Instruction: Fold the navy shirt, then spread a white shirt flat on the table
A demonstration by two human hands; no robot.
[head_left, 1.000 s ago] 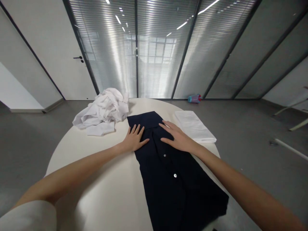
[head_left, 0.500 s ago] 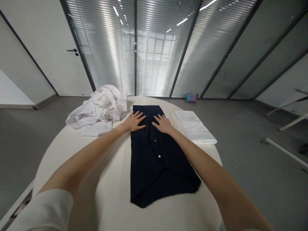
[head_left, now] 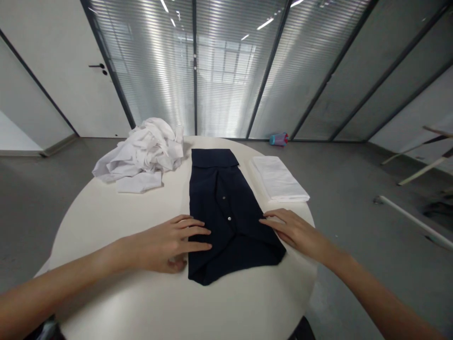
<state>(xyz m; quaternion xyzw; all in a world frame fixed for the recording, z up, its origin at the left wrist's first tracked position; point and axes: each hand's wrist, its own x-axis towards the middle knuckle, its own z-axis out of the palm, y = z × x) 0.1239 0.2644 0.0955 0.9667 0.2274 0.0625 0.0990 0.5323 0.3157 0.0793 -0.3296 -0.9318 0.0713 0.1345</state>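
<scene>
Your left hand (head_left: 166, 243) and right hand (head_left: 293, 231) are bare, with long, slim fingers; your left forearm (head_left: 60, 283) and right forearm (head_left: 375, 297) are bare too, smooth and slender.

- We have a bright room, lit mainly through the glass wall (head_left: 222, 71) and its slatted blinds, with pale glare streaking down them.
- We see ceiling strip lights mirrored in the glass.
- We find only a soft shadow under the left hand (head_left: 166, 243) on the round table (head_left: 106, 255).
- We lose fold detail in the dark shirt (head_left: 219, 198).
- We see straight lines bending toward the edges, and a blurred dark object (head_left: 437, 208) at far right.
</scene>
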